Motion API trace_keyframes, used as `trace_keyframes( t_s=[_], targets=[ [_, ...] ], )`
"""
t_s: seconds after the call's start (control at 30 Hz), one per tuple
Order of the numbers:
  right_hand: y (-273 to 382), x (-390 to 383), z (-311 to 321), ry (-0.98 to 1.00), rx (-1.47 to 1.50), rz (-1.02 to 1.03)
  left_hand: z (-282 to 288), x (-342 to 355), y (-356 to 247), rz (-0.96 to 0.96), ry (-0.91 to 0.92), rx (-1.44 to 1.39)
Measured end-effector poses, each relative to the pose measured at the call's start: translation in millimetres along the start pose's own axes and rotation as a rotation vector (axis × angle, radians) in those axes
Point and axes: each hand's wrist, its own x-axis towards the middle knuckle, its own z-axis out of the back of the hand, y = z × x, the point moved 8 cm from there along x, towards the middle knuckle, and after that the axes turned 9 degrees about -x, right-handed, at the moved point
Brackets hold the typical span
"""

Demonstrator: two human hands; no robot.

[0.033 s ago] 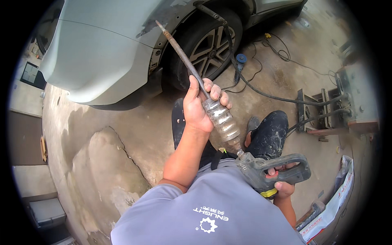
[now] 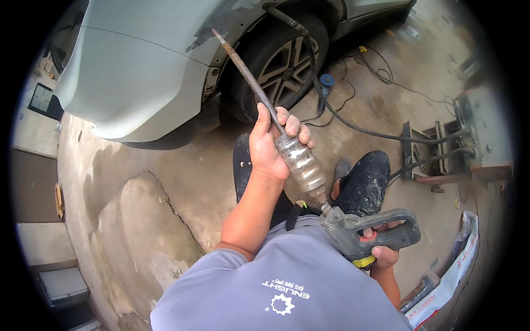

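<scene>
A slide hammer dent puller (image 2: 302,165) lies slantwise in front of me, with a ribbed metal weight, a long thin rod and a dark loop handle. My left hand (image 2: 268,146) is closed around the rod at the weight's upper end, its thumb lying along the rod. My right hand (image 2: 385,251) grips the handle (image 2: 408,231), with some fingers showing through the loop by a red trigger. In the picture, the pointed tip overlaps the grey scuffed patch on the car's silver body panel (image 2: 138,83); whether it touches, I cannot tell.
Behind the rod is the car's wheel (image 2: 287,71). A black clamp (image 2: 284,17) hangs at the wheel arch, its thick cable (image 2: 353,129) running to a machine (image 2: 488,132) at the right. A blue-topped power tool (image 2: 326,88) and thin cords lie on the concrete floor (image 2: 121,231).
</scene>
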Motion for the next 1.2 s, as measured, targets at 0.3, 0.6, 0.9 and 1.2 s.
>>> trace_keyframes(
  t_s=[0.3, 0.6, 0.9, 1.2],
  targets=[
    [2.9, 1.9, -3.3, -0.003, 0.039, 0.06, -1.7, 2.9, 1.0, -0.002, 0.016, -0.04],
    [8.4, 3.4, -13.4, 0.021, 0.076, 0.131, 2.0, 1.4, 1.6, -0.008, -0.038, -0.044],
    [2.5, 4.4, 4.2, 0.151, 0.024, 0.136, -2.0, 4.1, -8.5, -0.012, -0.075, -0.044],
    [3.4, 9.1, -7.8, 0.198, 0.026, 0.143, 6.5, -5.5, -0.3, -0.026, -0.172, -0.014]
  ],
)
